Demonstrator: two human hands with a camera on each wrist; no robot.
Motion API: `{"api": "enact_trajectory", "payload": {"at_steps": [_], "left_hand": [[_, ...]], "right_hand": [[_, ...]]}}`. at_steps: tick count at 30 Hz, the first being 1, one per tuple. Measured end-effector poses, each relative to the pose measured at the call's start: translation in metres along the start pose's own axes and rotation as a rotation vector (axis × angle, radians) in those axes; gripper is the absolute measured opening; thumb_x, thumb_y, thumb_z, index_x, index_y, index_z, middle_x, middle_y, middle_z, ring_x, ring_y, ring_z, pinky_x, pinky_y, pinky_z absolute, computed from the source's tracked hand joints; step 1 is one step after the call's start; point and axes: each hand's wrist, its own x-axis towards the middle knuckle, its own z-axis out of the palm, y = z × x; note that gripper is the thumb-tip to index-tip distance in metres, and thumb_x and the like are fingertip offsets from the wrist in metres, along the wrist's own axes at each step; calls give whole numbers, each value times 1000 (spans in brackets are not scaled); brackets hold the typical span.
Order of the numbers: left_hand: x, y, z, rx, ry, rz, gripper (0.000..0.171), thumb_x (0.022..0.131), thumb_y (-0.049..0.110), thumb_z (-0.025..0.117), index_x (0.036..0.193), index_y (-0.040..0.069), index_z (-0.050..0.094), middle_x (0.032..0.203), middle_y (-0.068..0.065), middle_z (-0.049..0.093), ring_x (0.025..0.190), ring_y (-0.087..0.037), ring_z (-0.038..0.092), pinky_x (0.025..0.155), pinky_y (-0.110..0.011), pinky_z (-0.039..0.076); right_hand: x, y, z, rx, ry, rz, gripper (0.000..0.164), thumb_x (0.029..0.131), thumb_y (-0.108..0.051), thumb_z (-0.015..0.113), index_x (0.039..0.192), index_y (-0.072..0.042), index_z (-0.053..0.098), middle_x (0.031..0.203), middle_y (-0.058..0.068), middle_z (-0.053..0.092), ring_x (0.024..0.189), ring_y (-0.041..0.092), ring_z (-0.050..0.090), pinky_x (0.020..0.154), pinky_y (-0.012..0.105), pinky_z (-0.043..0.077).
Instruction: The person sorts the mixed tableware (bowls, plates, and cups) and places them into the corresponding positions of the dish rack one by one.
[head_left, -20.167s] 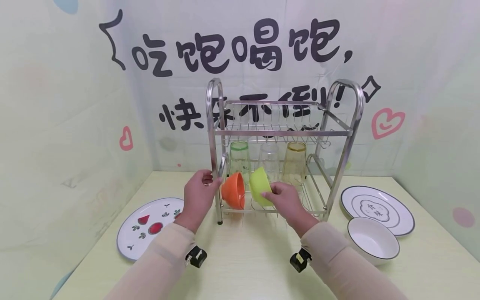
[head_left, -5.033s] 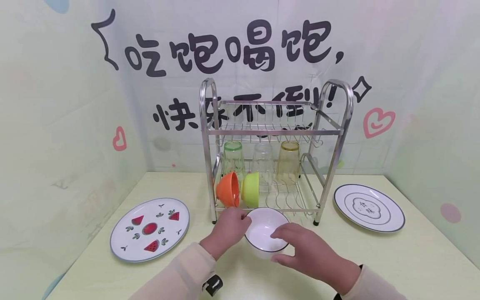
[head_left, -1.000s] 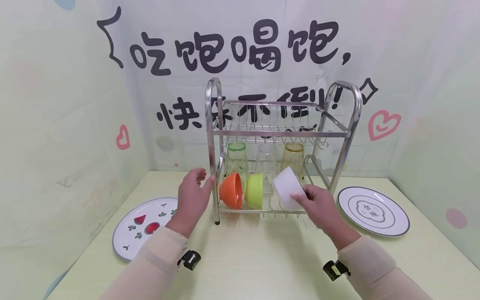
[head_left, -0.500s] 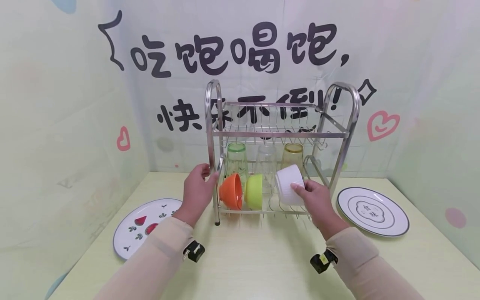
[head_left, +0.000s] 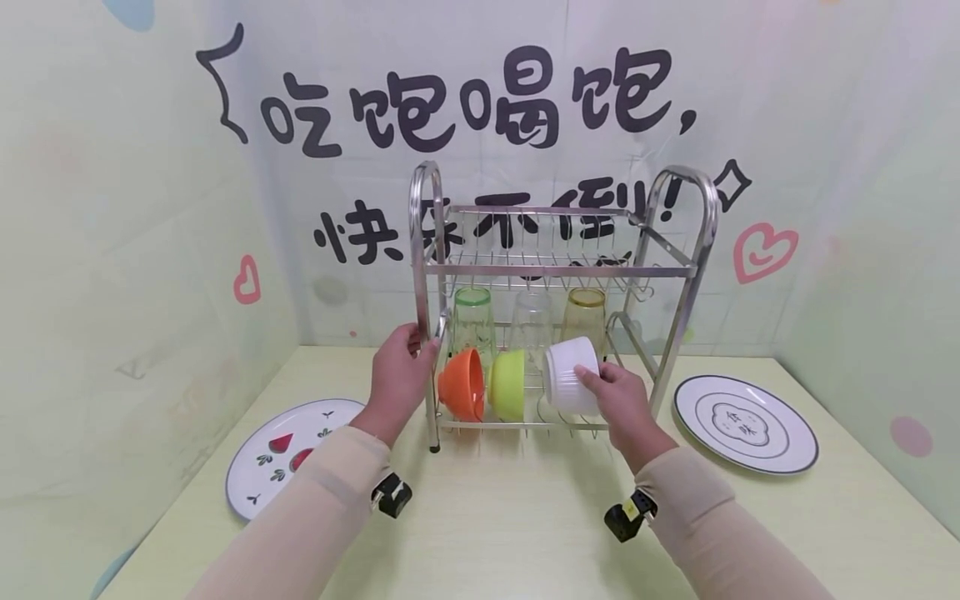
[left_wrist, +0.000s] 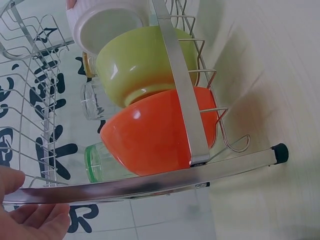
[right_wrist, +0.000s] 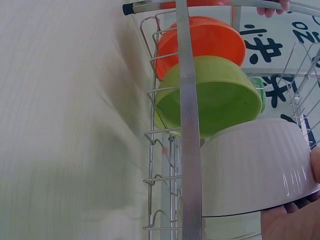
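Head view: right of centre in the frame, the fingers of the right hand [head_left: 628, 410] pinch the white bowl [head_left: 572, 377] by its rim, thumb along the ribbed outside wall and the other fingers past the edge, as the right wrist view shows. The bowl is tipped on its side, mouth turned toward frame right, at the front of the lower tier; whether the wires bear its weight yet, I cannot tell. It looks like glazed ceramic, so I would judge it stiff, fairly weighty, slick and easily chipped against metal; the rim is a sound hold, with the ribs giving the thumb some bite. The fingers of the left hand [head_left: 399, 379], left of centre, grip the upright of the metal rack [head_left: 558, 270], thumb on 1 side and fingers on the other. Beside the white bowl sit 2 more on edge, the lime bowl [head_left: 507, 385] and the orange bowl [head_left: 461, 383], with 3 glasses [head_left: 472, 325] behind. Farther out on the worktop [head_left: 517, 517] lie a fruit-patterned plate [head_left: 258, 467], lower left, and a lettered plate [head_left: 746, 423], lower right.
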Motion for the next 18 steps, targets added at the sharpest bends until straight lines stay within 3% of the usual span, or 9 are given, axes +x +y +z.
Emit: {"api": "enact_trajectory", "payload": {"at_steps": [8, 18], "left_hand": [[1, 1, 2, 7, -4, 18, 37, 101, 18, 50, 132, -3, 50, 116, -19, 61, 98, -29, 55, 84, -40, 52], [3, -2, 3, 43, 7, 55, 24, 101, 18, 50, 112, -1, 58, 86, -14, 56, 75, -24, 49, 62, -31, 42]], "right_hand": [[6, 5, 5, 40, -9, 12, 37, 96, -20, 59, 120, 8, 58, 113, 21, 61, 85, 17, 57, 75, 28, 47], [8, 5, 9, 91, -58, 42, 39, 98, -21, 56, 124, 9, 55, 124, 25, 55, 96, 24, 56, 83, 32, 47]]}}
